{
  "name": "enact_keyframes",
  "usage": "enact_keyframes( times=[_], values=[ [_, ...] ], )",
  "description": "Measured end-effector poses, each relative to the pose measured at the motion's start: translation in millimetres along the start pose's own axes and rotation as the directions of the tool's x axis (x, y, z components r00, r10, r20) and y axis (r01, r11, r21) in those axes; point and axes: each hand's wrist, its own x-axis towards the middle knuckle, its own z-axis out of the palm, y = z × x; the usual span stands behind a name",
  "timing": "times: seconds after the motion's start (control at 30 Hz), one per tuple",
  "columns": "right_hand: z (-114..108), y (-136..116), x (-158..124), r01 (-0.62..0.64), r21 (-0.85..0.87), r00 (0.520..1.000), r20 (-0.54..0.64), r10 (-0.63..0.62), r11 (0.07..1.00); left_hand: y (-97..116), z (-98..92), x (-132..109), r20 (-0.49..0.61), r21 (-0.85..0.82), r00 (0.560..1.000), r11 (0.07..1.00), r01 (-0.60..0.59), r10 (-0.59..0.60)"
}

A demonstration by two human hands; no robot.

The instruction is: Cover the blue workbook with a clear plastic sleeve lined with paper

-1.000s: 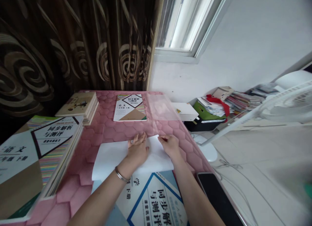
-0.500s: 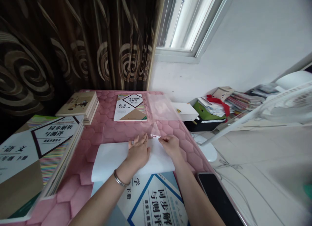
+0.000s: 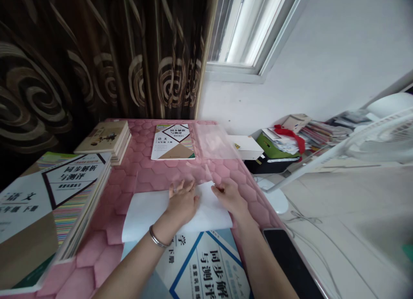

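Note:
A blue-and-white workbook (image 3: 206, 269) lies in front of me, its white back cover or page (image 3: 145, 213) spread across the upper part. My left hand (image 3: 183, 202) rests on that white sheet, fingers stretched and apart. At the sheet's far right corner, my right hand (image 3: 229, 200) pinches the edge of a clear plastic book cover (image 3: 203, 172); its fingertips partly hide the grip. The thin film reaches past the sheet's far edge onto the pink tabletop and is hard to make out.
Stacked workbooks (image 3: 35, 200) and smaller books (image 3: 105, 137) line the left side. Farther back lie another workbook (image 3: 172, 142) and clear plastic sheets (image 3: 214, 142). A black phone (image 3: 290, 264) is at the right edge. A white fan (image 3: 316, 157) stands beyond the pink table (image 3: 129, 152).
My right hand has shifted slightly right, its fingers curling more at the sheet's corner. The raised plastic film there now lies lower. My left hand stays nearly in place.

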Motion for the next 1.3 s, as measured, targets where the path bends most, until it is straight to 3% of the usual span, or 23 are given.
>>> enact_keyframes(
  times=[0.2,0.47,0.63,0.73,0.9,1.0,1.1,1.17,1.3],
  values=[
    [-4.0,-6.1,-5.6,-0.037,-0.049,0.999,0.032,0.038,0.998,0.2,-1.0,-0.1,-0.016,-0.002,1.000,1.000,-0.001,0.001],
    [7.3,-4.4,-6.6,-0.027,-0.123,0.998,-0.061,0.019,0.992,-1.1,-4.5,-3.2,-0.038,-0.018,0.999,1.000,-0.008,0.007],
    [11.0,-8.0,-8.9,-0.044,-0.170,0.996,-0.084,0.031,0.984,-15.4,-0.7,-4.9,-0.090,0.004,0.996,1.000,0.015,-0.014],
    [9.9,-11.1,-9.8,-0.064,-0.181,0.995,-0.084,0.050,0.981,-29.2,-3.6,-11.2,-0.171,0.057,0.982,0.994,0.096,-0.085],
    [9.7,-11.4,-9.4,-0.079,-0.197,0.995,-0.076,0.065,0.977,-58.2,-18.0,-30.3,-0.316,0.078,0.908,0.946,0.315,-0.276],
    [10.8,-9.5,-8.4,-0.073,-0.191,0.994,-0.090,0.056,0.979,-81.3,-23.9,-41.2,-0.420,0.015,0.802,0.881,0.473,-0.424],
    [11.4,-8.6,-7.6,-0.066,-0.180,0.994,-0.096,0.050,0.981,-103.8,-25.4,-46.9,-0.466,-0.083,0.717,0.832,0.548,-0.519],
    [11.6,-8.8,-7.5,-0.075,-0.185,0.994,-0.095,0.058,0.980,-114.4,-25.8,-47.7,-0.426,-0.145,0.701,0.808,0.571,-0.572],
    [12.6,-8.9,-7.6,-0.073,-0.195,0.991,-0.123,0.049,0.978,-123.7,-27.3,-46.3,-0.279,-0.216,0.717,0.770,0.601,-0.638]
  ],
)
